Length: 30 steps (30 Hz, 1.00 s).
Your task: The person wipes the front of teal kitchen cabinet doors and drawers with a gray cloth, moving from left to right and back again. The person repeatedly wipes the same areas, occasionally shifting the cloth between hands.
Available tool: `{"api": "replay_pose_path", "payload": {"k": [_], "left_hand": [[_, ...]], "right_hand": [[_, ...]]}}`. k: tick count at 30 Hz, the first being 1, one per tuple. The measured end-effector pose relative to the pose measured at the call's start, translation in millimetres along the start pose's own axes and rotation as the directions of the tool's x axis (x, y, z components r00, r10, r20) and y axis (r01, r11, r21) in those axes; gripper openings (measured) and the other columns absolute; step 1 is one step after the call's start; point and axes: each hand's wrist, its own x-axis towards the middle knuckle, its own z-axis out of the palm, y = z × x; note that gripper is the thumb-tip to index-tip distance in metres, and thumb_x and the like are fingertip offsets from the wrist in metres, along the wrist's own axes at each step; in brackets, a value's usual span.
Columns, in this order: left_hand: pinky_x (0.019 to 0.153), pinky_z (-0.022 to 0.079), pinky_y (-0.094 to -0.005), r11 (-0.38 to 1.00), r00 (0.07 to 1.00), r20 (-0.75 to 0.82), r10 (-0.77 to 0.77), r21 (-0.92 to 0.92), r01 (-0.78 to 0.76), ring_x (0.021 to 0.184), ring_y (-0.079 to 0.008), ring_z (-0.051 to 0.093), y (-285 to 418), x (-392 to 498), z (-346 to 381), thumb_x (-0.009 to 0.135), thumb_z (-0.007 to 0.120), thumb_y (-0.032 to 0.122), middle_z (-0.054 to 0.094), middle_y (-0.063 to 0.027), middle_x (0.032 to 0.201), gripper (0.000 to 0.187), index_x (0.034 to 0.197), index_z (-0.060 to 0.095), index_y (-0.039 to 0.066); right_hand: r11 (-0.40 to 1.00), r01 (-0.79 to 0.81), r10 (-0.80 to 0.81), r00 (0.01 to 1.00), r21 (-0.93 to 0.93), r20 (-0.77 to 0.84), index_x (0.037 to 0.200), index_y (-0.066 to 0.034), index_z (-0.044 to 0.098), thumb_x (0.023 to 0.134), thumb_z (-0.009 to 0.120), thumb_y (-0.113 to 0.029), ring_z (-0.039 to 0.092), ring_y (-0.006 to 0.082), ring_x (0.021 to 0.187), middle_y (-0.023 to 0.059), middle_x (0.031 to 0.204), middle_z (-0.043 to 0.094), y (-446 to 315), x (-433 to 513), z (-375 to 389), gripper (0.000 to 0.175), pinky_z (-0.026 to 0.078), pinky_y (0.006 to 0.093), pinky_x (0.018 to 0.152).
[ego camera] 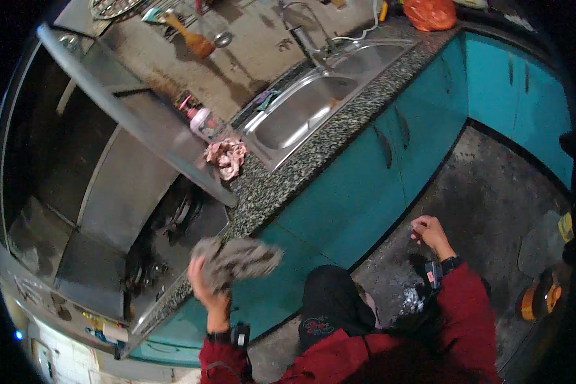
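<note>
My left hand [205, 288] grips a crumpled grey-brown cloth [242, 259], which hangs over the front edge of the speckled granite counter [288, 177] near the stove. Motion blurs the cloth. Out over the dark floor, my right hand [431, 234] is loosely curled with a gap between the fingers, and I see nothing in it. Beside the stove enclosure, a pink crumpled cloth [226, 158] lies on the counter, next to a pink pump bottle [204, 122].
A steel double sink [297, 115] with a tap [307, 45] is set into the counter. Teal cabinets [336, 206] run below. A metal-framed glass panel [134, 115] stands by the stove [173, 225]. An orange plastic bag [429, 14] sits at the far corner.
</note>
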Motion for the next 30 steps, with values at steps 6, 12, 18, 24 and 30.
{"api": "replay_pose_path", "payload": {"k": [6, 12, 18, 24, 30], "left_hand": [[0.106, 0.04, -0.0493, 0.999, 0.989, 0.148, 0.022, 0.029, -0.027, 0.124, -0.0429, 0.052, -15, -14, -17, 0.07, 0.078, 0.008, 0.061, -0.0182, 0.123, 0.057, 0.124, 0.06, 0.005], [0.101, 0.045, -0.0456, 0.98, 0.936, 0.305, 0.177, -0.143, -0.138, 0.119, -0.0424, 0.056, 51, 63, 54, 0.068, 0.078, 0.004, 0.061, -0.0185, 0.121, 0.056, 0.122, 0.061, 0.005], [0.098, 0.048, -0.0417, 0.908, 0.905, 0.297, 0.306, -0.376, -0.184, 0.115, -0.0378, 0.058, 137, 140, 174, 0.063, 0.079, 0.0, 0.062, -0.0174, 0.121, 0.066, 0.125, 0.059, 0.008], [0.094, 0.05, -0.0433, 0.878, 0.908, 0.285, 0.308, -0.454, -0.155, 0.115, -0.0387, 0.058, 204, 188, 267, 0.062, 0.074, -0.004, 0.06, -0.0174, 0.122, 0.071, 0.129, 0.055, 0.012], [0.097, 0.046, -0.0389, 0.747, 0.971, 0.162, 0.176, -0.664, -0.024, 0.116, -0.0402, 0.056, 194, 186, 246, 0.065, 0.072, -0.005, 0.06, -0.0184, 0.122, 0.063, 0.125, 0.057, 0.011]], "right_hand": [[0.999, -0.032, 0.032, 0.997, 0.006, 0.064, 0.101, 0.0013, 0.067, 0.094, 0.06, -0.012, 0.066, 0.0126, 0.071, 0.0037, 0.084, 0.066, -11, -11, 13, 0.016, 0.05, 0.0282, 0.054], [0.999, -0.04, 0.04, 0.994, 0.001, 0.097, 0.103, 0.0009, 0.068, 0.092, 0.063, -0.013, 0.064, 0.0114, 0.072, 0.0044, 0.084, 0.067, -26, -15, 22, 0.019, 0.05, 0.0276, 0.058], [1.0, 0.005, -0.003, 0.994, -0.015, 0.107, 0.103, 0.0011, 0.069, 0.091, 0.063, -0.012, 0.064, 0.0113, 0.071, 0.0043, 0.082, 0.068, -22, -16, 22, 0.019, 0.05, 0.0273, 0.059], [0.997, 0.055, -0.05, 0.994, -0.054, 0.096, 0.102, 0.0016, 0.068, 0.092, 0.062, -0.01, 0.065, 0.012, 0.069, 0.005, 0.081, 0.067, -18, -16, 11, 0.016, 0.049, 0.0267, 0.057], [0.997, 0.026, -0.021, 0.997, -0.071, 0.072, 0.104, 0.0017, 0.067, 0.095, 0.059, -0.009, 0.069, 0.0159, 0.072, 0.008, 0.087, 0.068, -13, -10, -4, 0.016, 0.053, 0.0294, 0.055]]}}
